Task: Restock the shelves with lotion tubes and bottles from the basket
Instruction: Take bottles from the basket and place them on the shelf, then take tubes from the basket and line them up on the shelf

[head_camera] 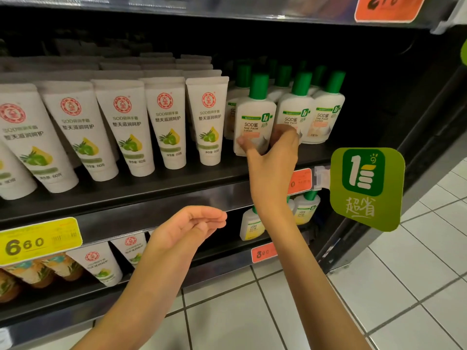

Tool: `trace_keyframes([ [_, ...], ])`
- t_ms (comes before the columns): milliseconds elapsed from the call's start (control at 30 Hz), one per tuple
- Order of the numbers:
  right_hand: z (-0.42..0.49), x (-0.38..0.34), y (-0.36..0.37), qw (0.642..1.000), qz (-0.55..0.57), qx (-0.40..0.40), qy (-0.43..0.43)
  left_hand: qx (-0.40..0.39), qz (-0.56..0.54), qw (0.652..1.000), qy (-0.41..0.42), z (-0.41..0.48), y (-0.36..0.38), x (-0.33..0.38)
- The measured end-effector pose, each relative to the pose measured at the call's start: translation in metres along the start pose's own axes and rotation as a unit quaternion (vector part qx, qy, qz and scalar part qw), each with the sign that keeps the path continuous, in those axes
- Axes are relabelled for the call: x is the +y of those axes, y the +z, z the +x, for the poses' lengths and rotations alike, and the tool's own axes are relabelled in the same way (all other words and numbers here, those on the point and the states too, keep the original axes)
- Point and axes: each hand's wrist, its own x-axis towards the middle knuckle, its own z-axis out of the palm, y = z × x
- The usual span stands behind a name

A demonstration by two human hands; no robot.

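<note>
The shelf lip (pixel 227 195) sits just under the grip (bare shelf off right); right hand (pixel 271 157) pinches the bottle (pixel 254 114), left hand (pixel 187 229) open, empty.

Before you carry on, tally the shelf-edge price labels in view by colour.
Yellow price labels: 1
Orange-red price labels: 3
Total: 4

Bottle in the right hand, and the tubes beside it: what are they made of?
Bottle: looks like white plastic, slightly glossy, with a smooth green plastic cap and a printed label. Tubes: likely soft plastic, matte white, with flat crimped top ends and printed fronts.
</note>
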Motion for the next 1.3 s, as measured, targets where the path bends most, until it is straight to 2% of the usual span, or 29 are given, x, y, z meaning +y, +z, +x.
trace_keyframes([
  [200,0.002,-0.004,0.01,0.998,-0.057,-0.003,-0.004,0.011,-0.006,1.0,-0.008,-0.002,-0.008,-0.002],
  [500,0.002,-0.005,0.009,0.999,-0.038,-0.016,0.0,0.018,-0.006,1.0,-0.023,-0.005,-0.011,-0.004],
  [633,-0.024,-0.02,-0.011,0.999,-0.003,0.024,-0.031,0.028,-0.006,0.999,-0.029,-0.014,-0.024,0.0],
  [667,-0.036,-0.027,-0.016,0.999,0.033,0.011,-0.036,0.034,-0.006,0.999,-0.033,-0.019,-0.031,0.001],
  [733,-0.066,-0.043,-0.024,0.989,0.119,-0.089,-0.028,0.062,-0.004,0.997,-0.039,-0.031,-0.047,0.002],
  [767,-0.08,-0.051,-0.026,0.973,0.156,-0.169,-0.014,0.084,-0.002,0.996,-0.042,-0.039,-0.056,0.001],
  [833,-0.107,-0.067,-0.023,0.917,0.211,-0.339,0.022,0.126,-0.001,0.991,-0.043,-0.058,-0.076,0.001],
  [933,-0.138,-0.091,0.0,0.836,0.222,-0.501,0.034,0.159,0.034,0.986,-0.036,-0.094,-0.112,0.001],
  [1033,-0.171,-0.122,0.033,0.768,0.22,-0.601,0.022,0.202,0.069,0.976,-0.031,-0.136,-0.154,0.006],
  [1133,-0.213,-0.158,0.064,0.71,0.203,-0.674,-0.018,0.281,0.088,0.955,-0.033,-0.189,-0.202,0.016],
  [1300,-0.304,-0.221,0.105,0.6,0.194,-0.77,-0.094,0.444,0.084,0.891,-0.029,-0.316,-0.284,0.022],
])
